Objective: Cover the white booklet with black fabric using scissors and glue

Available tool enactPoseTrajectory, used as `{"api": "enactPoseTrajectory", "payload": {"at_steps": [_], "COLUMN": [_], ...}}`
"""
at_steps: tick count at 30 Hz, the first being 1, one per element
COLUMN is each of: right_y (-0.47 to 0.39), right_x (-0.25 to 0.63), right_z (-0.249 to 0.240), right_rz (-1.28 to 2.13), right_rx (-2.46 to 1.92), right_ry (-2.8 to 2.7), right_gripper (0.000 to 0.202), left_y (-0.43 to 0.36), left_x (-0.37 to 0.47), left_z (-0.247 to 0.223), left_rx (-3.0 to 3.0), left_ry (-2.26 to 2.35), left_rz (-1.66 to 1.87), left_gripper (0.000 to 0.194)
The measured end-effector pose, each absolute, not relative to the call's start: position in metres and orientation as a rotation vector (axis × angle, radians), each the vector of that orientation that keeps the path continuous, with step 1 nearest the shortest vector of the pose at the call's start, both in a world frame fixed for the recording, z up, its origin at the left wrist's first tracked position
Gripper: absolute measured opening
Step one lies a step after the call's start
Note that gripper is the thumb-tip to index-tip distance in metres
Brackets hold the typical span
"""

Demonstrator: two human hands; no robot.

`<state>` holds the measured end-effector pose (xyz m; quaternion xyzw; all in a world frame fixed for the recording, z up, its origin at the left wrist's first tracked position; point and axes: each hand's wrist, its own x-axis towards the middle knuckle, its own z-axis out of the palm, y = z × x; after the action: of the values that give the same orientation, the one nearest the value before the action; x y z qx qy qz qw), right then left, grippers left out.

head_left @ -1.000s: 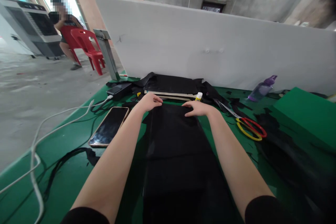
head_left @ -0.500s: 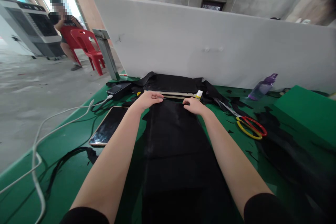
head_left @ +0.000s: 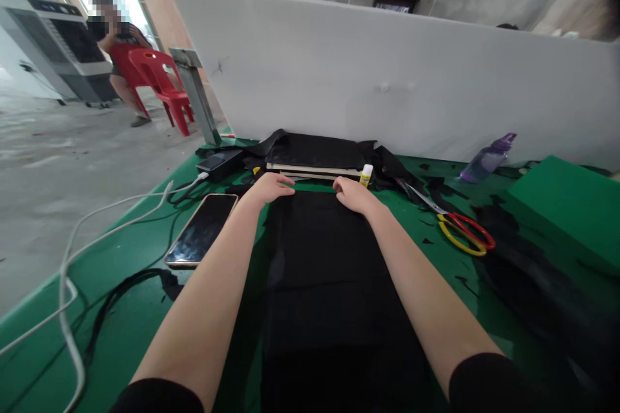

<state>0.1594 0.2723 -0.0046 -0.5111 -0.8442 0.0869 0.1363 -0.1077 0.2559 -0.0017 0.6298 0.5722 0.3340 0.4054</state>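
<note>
A long strip of black cloth (head_left: 324,271) lies lengthwise on the green tabletop, running from its far edge towards my body. My left hand (head_left: 267,190) is at the far left corner of that cloth, its thumb and fingers pinched around the edge. At the far right corner my right hand (head_left: 356,195) grips the same edge with curled fingers. Just beyond both hands rests a stack of black-covered boards (head_left: 317,151) with pale edges. A glue stick (head_left: 366,175) with a white cap stands near my right hand.
Scissors (head_left: 465,232) with red and yellow handles lie to the right, near black scraps and a purple bottle (head_left: 489,158). On the left are a phone (head_left: 201,232), a white cable (head_left: 65,310) and a black device (head_left: 220,164). A white panel (head_left: 310,71) rises behind the table.
The cloth's far edge has come a little towards me with both hands. A band of green tabletop now shows between it and the stack.
</note>
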Motion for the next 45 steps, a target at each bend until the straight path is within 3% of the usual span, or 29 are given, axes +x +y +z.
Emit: {"api": "enactPoseTrajectory", "payload": {"at_steps": [9, 13, 17, 21, 31, 35, 37, 39, 43, 45], "right_y": [0.234, 0.176, 0.099, 0.038, 0.003, 0.028, 0.06, 0.103, 0.193, 0.223], "right_x": [0.156, 0.141, 0.122, 0.107, 0.078, 0.076, 0.075, 0.074, 0.072, 0.068], "right_z": [0.056, 0.091, 0.081, 0.047, 0.027, 0.044, 0.051, 0.053, 0.04, 0.026], "right_rz": [0.291, 0.31, 0.366, 0.716, 0.975, 1.558, 1.742, 1.616, 0.756, 0.629], "right_rx": [-1.411, -1.163, -1.04, -0.874, -0.901, -0.512, -0.488, -0.62, -1.289, -1.383], "right_ry": [-2.551, -2.608, -2.845, -2.977, -2.83, -2.564, -2.157, -1.899, -1.868, -1.856], "right_gripper": [0.058, 0.059, 0.074, 0.092, 0.092, 0.082, 0.059, 0.045, 0.03, 0.028], "left_y": [0.263, 0.262, 0.262, 0.261, 0.256, 0.26, 0.26, 0.259, 0.257, 0.256], "left_x": [-0.113, -0.112, -0.112, -0.112, -0.113, -0.115, -0.116, -0.116, -0.118, -0.119], "left_z": [-0.015, -0.015, -0.016, -0.014, -0.012, -0.017, -0.02, -0.02, -0.018, -0.018], "left_rx": [1.595, 1.598, 1.6, 1.596, 1.6, 1.597, 1.588, 1.577, 1.536, 1.514], "left_ry": [1.502, 1.492, 1.447, 1.38, 1.376, 1.41, 1.402, 1.384, 1.357, 1.326], "left_rz": [0.837, 0.862, 0.906, 0.952, 0.989, 0.981, 0.978, 0.979, 0.994, 1.002], "left_gripper": [0.031, 0.03, 0.026, 0.026, 0.029, 0.029, 0.03, 0.03, 0.034, 0.038]}}
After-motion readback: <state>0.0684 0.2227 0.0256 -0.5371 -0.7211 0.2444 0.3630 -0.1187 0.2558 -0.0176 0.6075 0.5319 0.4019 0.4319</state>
